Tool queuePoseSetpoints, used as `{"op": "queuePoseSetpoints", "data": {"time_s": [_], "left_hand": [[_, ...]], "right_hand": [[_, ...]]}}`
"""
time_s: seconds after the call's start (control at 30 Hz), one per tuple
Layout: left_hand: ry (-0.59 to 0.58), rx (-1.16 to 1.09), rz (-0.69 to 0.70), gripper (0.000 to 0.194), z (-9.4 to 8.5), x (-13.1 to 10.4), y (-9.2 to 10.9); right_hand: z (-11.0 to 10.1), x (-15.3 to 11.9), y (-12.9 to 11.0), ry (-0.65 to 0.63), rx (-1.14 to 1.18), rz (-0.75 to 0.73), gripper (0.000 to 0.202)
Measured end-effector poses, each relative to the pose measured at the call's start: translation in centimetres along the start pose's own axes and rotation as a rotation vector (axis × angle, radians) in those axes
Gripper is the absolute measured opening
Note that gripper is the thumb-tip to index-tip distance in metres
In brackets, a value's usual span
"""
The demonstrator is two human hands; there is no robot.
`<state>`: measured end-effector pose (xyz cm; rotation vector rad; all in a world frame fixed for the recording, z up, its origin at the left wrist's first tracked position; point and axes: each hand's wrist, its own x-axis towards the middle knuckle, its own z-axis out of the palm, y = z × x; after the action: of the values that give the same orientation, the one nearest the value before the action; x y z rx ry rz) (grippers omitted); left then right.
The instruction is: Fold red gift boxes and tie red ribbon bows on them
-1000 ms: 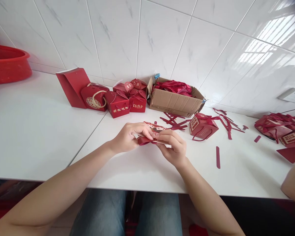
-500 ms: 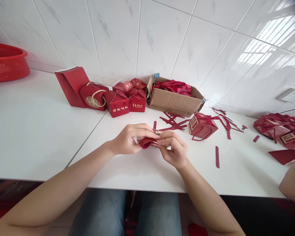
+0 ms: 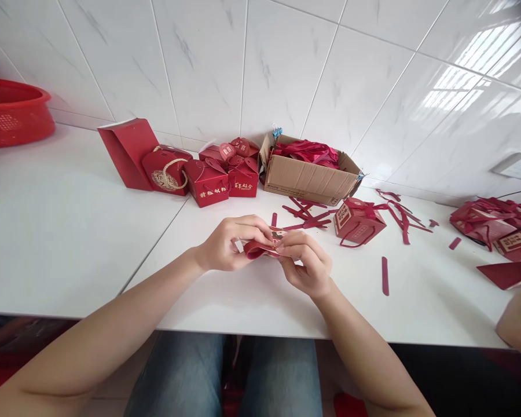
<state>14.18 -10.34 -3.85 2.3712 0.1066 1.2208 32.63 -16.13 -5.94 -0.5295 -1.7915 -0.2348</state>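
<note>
Between my two hands, above the front middle of the white table, is a red cardboard gift box (image 3: 255, 249), partly folded, with a curled flap facing me. My left hand (image 3: 232, 243) grips its left side, thumb below and fingers over the top. My right hand (image 3: 306, 258) pinches the right part of the same box near its upper edge. A printed panel shows in the gap between the fingers; the rest of the box is hidden by my hands. Just behind lie several loose dark red strips (image 3: 306, 214).
An open cardboard carton (image 3: 308, 179) of red ribbons stands against the wall. Finished red boxes (image 3: 208, 184) are left of it, another box (image 3: 359, 223) right. A red basket (image 3: 17, 116) sits far left. A co-worker's arm (image 3: 518, 318) reaches in at right, near more boxes (image 3: 481, 220).
My left fingers have shifted slightly, and more of the printed panel shows between my hands. The curled flap looks a little flatter. Both hands stay in nearly the same place.
</note>
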Motion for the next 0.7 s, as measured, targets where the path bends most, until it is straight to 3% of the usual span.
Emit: {"op": "queuePoseSetpoints", "data": {"time_s": [0.17,0.37,0.57,0.7], "left_hand": [[0.061,-0.033,-0.122,0.014,0.3,-0.1,-0.1],[0.16,-0.03,-0.178,0.015,-0.1,0.5,0.5],[0.204,-0.153,-0.287,0.008,-0.4,1.4,1.1],[0.174,-0.092,-0.398,0.012,-0.3,3.1,2.0]], "right_hand": [[-0.3,0.3,0.2,0.04,0.058,0.143,0.016],[-0.2,-0.3,0.6,0.066,0.351,0.715,0.025],[-0.1,0.3,0.2,0.042,0.444,0.766,0.021],[0.0,0.7,-0.1,0.085,0.425,0.907,0.025]]}}
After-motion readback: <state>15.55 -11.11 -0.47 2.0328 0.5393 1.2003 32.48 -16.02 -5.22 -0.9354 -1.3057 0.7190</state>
